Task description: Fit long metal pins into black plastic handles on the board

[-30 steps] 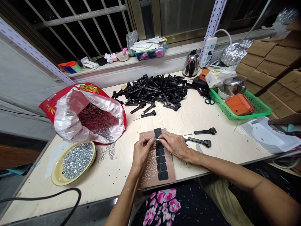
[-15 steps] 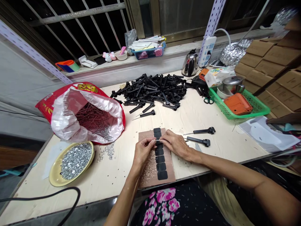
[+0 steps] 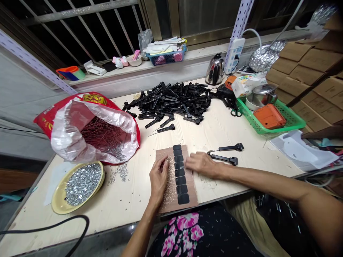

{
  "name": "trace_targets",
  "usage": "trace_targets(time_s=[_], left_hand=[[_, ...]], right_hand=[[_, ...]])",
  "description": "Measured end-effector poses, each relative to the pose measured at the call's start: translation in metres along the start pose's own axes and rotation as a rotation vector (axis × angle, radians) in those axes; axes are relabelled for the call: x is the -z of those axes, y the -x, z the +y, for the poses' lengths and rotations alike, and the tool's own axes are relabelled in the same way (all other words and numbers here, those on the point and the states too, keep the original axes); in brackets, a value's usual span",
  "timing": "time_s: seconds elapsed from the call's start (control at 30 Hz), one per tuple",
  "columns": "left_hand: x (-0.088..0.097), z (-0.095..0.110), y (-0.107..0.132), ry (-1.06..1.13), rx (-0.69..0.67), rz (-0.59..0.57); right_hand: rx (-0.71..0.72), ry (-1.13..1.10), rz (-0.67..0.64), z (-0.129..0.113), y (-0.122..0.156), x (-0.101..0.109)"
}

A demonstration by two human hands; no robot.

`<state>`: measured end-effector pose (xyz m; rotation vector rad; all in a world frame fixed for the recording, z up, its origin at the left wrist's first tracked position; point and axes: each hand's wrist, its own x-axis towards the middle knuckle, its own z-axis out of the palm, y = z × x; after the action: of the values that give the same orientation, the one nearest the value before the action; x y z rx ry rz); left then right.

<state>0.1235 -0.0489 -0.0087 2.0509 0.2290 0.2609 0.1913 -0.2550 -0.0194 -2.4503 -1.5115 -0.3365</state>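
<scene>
A brown board (image 3: 163,153) lies at the table's front edge, with a column of several black rectangular pieces (image 3: 180,175) along it and pale grains (image 3: 169,187) scattered over its left part. My left hand (image 3: 159,178) is above those grains, to the left of the column, with its fingertips pinched together. My right hand (image 3: 200,165) lies flat to the right of the column, with its fingertips reaching the black pieces. Whether either hand holds something thin cannot be seen.
A red-and-white sack of long nails (image 3: 93,134) and a yellow plate of metal washers (image 3: 77,187) stand left. A heap of black spike-like parts (image 3: 171,101) lies behind. Two similar parts (image 3: 223,159) lie right, near a green basket (image 3: 270,123). Cardboard boxes (image 3: 302,78) rise right.
My hands have parted. The left has drawn back from the black column over the grains, and the right has slid slightly rightward. The whole view has shifted a little.
</scene>
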Motion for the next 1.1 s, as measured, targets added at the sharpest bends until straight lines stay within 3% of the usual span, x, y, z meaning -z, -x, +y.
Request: trace_targets(time_s=[0.07,0.17,0.23,0.33,0.37,0.47,0.5,0.6,0.73,0.93,1.1], left_hand=[[-0.002,-0.002,0.001,0.008,0.013,0.02],[-0.003,-0.003,0.002,0.015,0.038,0.05],[-0.003,-0.003,0.002,0.012,0.048,0.053],[-0.004,-0.004,0.002,0.015,0.057,0.059],[-0.004,-0.004,0.003,0.022,0.061,0.065],[-0.005,-0.005,0.003,0.045,0.069,0.074],[-0.005,-0.005,0.004,0.044,0.068,0.073],[-0.004,-0.006,0.004,0.034,0.07,0.064],[-0.004,-0.006,0.004,0.043,0.076,0.064],[-0.004,-0.004,0.004,0.048,0.069,0.065],[-0.004,-0.003,0.005,0.073,0.083,0.062]], right_hand=[[0.119,0.011,-0.004,-0.004,0.004,-0.001],[-0.021,0.026,0.017,-0.007,0.005,0.002],[-0.027,0.008,0.039,-0.011,0.006,0.006],[0.332,-0.072,0.027,-0.018,0.005,0.011],[0.321,-0.076,0.017,-0.018,0.004,0.012],[-0.011,-0.022,-0.005,-0.012,-0.001,0.012],[0.001,-0.022,-0.008,-0.011,-0.002,0.012],[0.264,-0.105,-0.052,-0.012,-0.003,0.01],[0.066,-0.027,-0.078,-0.012,-0.003,0.012],[0.181,0.015,0.016,-0.015,0.002,0.011],[0.003,-0.019,0.012,-0.024,0.006,0.006]])
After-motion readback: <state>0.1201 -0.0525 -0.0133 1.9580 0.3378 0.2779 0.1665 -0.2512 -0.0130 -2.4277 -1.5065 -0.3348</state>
